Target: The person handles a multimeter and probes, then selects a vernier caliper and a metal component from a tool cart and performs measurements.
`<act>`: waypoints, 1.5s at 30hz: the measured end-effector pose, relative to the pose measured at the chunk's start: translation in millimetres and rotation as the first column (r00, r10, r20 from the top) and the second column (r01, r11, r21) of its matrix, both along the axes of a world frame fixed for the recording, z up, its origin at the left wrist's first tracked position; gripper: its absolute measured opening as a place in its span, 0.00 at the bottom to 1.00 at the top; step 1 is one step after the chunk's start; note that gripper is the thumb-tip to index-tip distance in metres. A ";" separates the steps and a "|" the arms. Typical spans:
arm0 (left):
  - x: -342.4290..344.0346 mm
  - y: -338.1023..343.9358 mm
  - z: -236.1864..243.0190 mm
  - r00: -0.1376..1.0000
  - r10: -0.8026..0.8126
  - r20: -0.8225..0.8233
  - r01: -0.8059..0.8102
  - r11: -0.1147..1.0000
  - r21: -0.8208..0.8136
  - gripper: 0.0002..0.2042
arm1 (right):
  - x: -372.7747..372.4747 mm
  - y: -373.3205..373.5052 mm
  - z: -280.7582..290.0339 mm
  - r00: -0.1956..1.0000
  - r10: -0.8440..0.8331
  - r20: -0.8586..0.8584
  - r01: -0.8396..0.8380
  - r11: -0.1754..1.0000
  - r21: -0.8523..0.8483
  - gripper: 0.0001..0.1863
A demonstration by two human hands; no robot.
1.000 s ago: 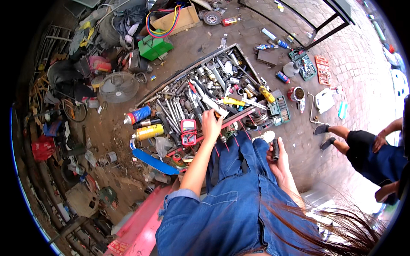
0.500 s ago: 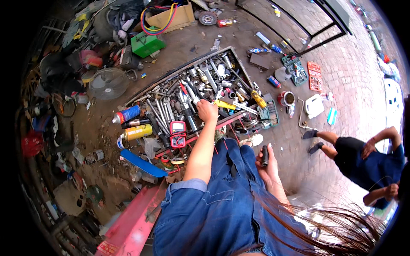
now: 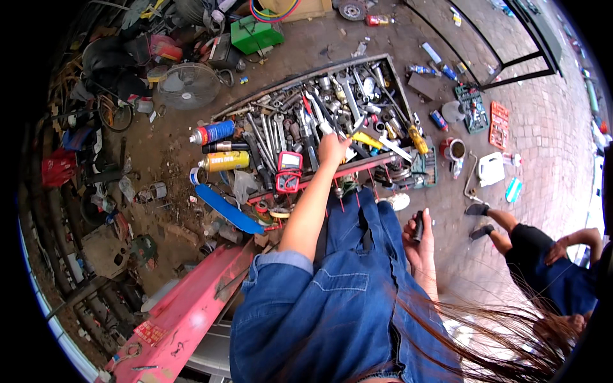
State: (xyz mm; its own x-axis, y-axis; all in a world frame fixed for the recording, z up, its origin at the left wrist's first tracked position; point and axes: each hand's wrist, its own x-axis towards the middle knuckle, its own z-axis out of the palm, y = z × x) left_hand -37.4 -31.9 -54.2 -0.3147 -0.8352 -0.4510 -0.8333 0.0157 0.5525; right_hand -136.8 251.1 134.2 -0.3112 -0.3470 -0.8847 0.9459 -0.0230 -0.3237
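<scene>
My left hand reaches into a metal tray heaped with wrenches, sockets and other metal tools, its fingers curled on a pale tool among them that I cannot make out. A yellow-handled tool lies just right of it, and a red multimeter is below left. My right hand grips a dark cylindrical tool beside my blue trousers. At the tray's left lie a blue spray can and a yellow one.
A pink metal beam runs at lower left. Clutter, a fan and a green box fill the upper left. A black metal frame stands upper right, near socket cases. A person in dark clothing is at lower right.
My left hand has moved a little forward among the tools. My right hand still holds the dark tool. The view has shifted slightly, and the person at right appears lower in it.
</scene>
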 end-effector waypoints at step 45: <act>-7.6 -48.4 9.2 0.487 -0.859 0.159 0.834 0.402 -0.378 0.08 | 19.2 3.1 -28.8 0.962 0.259 -0.081 -0.255 0.965 0.060 0.10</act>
